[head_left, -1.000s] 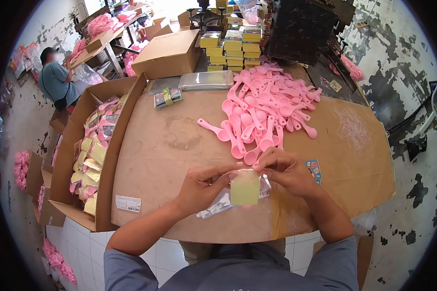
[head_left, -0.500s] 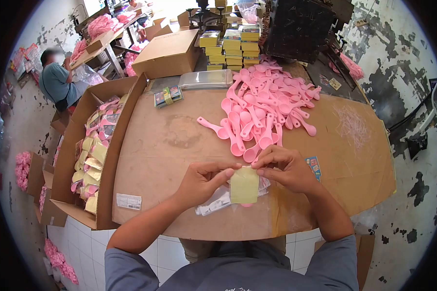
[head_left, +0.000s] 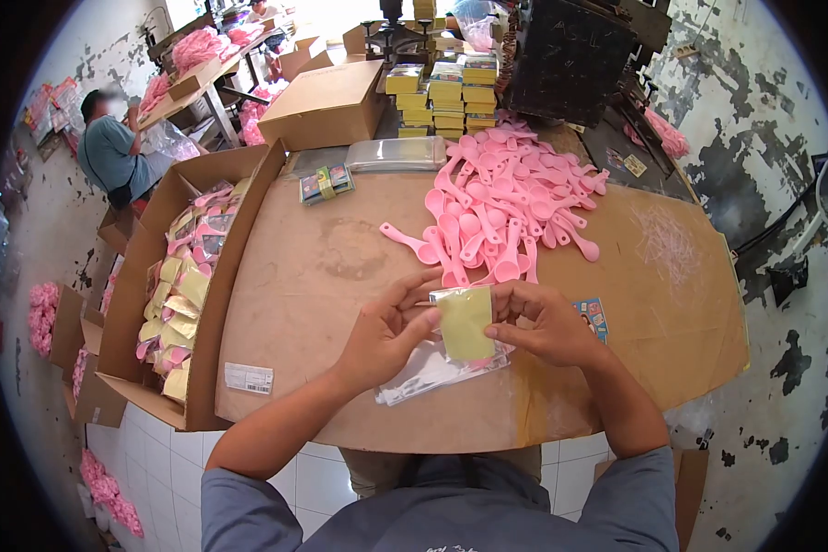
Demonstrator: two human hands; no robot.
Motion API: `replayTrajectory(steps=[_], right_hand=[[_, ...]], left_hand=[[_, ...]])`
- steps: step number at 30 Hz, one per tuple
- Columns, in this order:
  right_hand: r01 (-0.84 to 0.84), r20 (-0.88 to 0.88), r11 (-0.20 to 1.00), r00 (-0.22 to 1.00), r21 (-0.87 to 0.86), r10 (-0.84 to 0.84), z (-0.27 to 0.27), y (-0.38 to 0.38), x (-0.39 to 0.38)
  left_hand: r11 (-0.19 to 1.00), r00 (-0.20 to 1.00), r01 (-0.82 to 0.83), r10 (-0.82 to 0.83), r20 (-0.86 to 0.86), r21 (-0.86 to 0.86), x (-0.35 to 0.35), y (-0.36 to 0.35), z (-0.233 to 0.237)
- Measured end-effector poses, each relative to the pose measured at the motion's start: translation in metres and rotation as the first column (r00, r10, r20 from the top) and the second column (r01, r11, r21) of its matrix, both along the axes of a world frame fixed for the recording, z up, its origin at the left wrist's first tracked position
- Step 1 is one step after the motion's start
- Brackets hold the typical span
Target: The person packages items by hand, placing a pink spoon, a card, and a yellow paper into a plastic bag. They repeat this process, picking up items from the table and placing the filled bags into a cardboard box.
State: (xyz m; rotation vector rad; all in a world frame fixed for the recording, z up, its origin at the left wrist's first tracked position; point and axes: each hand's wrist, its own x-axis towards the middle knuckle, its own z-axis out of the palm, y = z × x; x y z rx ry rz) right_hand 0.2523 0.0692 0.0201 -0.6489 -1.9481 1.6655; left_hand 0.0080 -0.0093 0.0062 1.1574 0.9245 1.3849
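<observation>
Both grips are clamped on the small yellow card in its clear plastic sleeve (head_left: 465,322). My left hand (head_left: 386,339) pinches its left edge and my right hand (head_left: 550,327) its right edge, thumbs and fingertips closed. The card is held just above the brown cardboard-covered worktop (head_left: 340,258), over a loose stack of clear plastic bags (head_left: 414,377). The heap of pink plastic spoons (head_left: 511,198) lies at twelve o'clock, the open cardboard box (head_left: 213,313) of filled packets at nine. I judge the sleeved card light, floppy and slick, so the edges near the corners give the surest hold.
</observation>
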Motion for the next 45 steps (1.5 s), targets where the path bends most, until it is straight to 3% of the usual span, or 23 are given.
replayTrajectory(steps=[1,4,7,9,10,12,15,16,17,18,21,24,27,30,33,39,45], right_hand=[[-0.005,-0.021,1.0,1.0,-0.004,0.005,0.003,0.0,0.0],[0.049,-0.119,0.999,0.992,0.008,-0.048,0.01,-0.004,-0.001],[0.192,-0.099,0.975,0.978,0.111,-0.182,0.02,0.004,0.012],[0.258,0.05,0.903,0.955,0.345,-0.292,0.036,0.012,0.032],[0.273,0.112,0.846,0.927,0.458,-0.359,0.041,0.016,0.043],[0.294,0.182,0.759,0.862,0.581,-0.473,0.041,0.022,0.06],[0.219,0.282,0.653,0.771,0.725,-0.571,0.03,0.034,0.091],[0.178,0.311,0.621,0.741,0.763,-0.595,0.026,0.036,0.097],[0.165,0.357,0.675,0.745,0.719,-0.564,0.027,0.035,0.1],[0.154,0.402,0.725,0.746,0.671,-0.531,0.031,0.032,0.104],[0.162,0.415,0.795,0.783,0.585,-0.464,0.026,0.033,0.107],[0.179,0.416,0.851,0.81,0.494,-0.413,0.015,0.036,0.11],[0.172,0.459,0.866,0.79,0.469,-0.405,0.01,0.042,0.112],[0.211,0.475,0.884,0.779,0.417,-0.41,0.015,0.04,0.11],[0.172,0.414,0.875,0.829,0.452,-0.377,0.015,0.038,0.114],[0.13,0.443,0.865,0.816,0.485,-0.371,0.019,0.038,0.118],[0.27,0.453,0.886,0.78,0.378,-0.431,0.021,0.038,0.121]], left_hand=[[1.0,1.0,-0.016,0.016,0.01,0.018,0.001,-0.001,0.0],[0.952,0.918,0.269,-0.299,-0.26,-0.146,-0.02,0.002,-0.005],[0.974,0.965,0.174,-0.198,-0.17,-0.146,-0.035,0.006,-0.001],[0.952,0.954,-0.298,0.295,0.048,0.077,-0.048,0.011,0.003],[0.876,0.881,-0.451,0.404,0.248,0.173,-0.057,0.02,0.012],[0.845,0.765,-0.533,0.459,0.453,0.045,-0.061,0.019,0.043],[0.921,0.865,-0.388,0.361,0.349,0.01,-0.066,0.027,0.009],[0.938,0.942,-0.336,0.336,0.017,0.083,-0.061,0.025,0.006],[0.956,0.902,-0.261,0.29,-0.319,0.131,-0.051,0.023,0.003],[0.974,0.751,-0.172,0.226,-0.62,0.147,-0.043,0.02,-0.001],[0.959,0.447,0.044,0.233,-0.864,0.281,-0.024,0.014,-0.016],[0.947,0.457,0.088,0.238,-0.857,0.31,-0.023,0.016,-0.025],[0.99,0.556,0.059,0.073,-0.828,0.127,-0.022,0.018,-0.024],[0.992,0.598,-0.034,0.116,-0.793,0.119,-0.013,0.013,-0.011],[0.943,0.493,0.073,0.249,-0.834,0.325,-0.013,0.014,-0.022],[0.993,0.585,0.048,0.057,-0.809,0.104,-0.016,0.012,-0.017],[0.957,0.703,0.104,0.122,-0.701,0.271,-0.014,0.012,-0.015]])
